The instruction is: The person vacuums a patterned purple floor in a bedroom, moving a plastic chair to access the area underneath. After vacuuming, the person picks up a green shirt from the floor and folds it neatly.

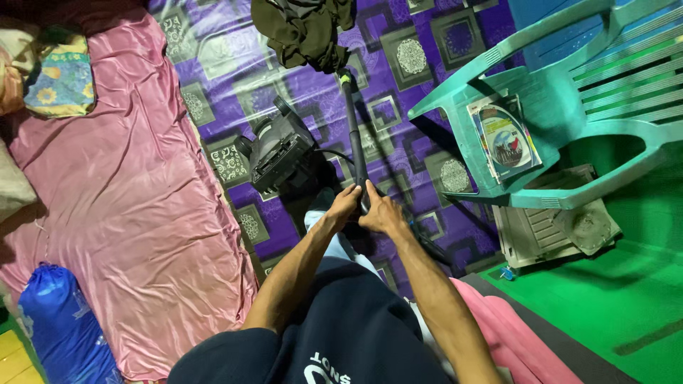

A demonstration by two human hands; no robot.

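Vacuum wand (355, 135) gripped at its near end by left hand (342, 208) and right hand (383, 213), both closed.
Nozzle far ahead touches dark cloth (306, 32); canister (279, 153) just left; patterned purple mat (420, 64) cleaning looks underway, extent unclear.

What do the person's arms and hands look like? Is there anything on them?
Both arms are bare from above the elbow down. The left hand and right hand wear no gloves, and no watch, ring or bracelet shows. The only clothing near them is a dark navy short-sleeved shirt with a white print on its front.
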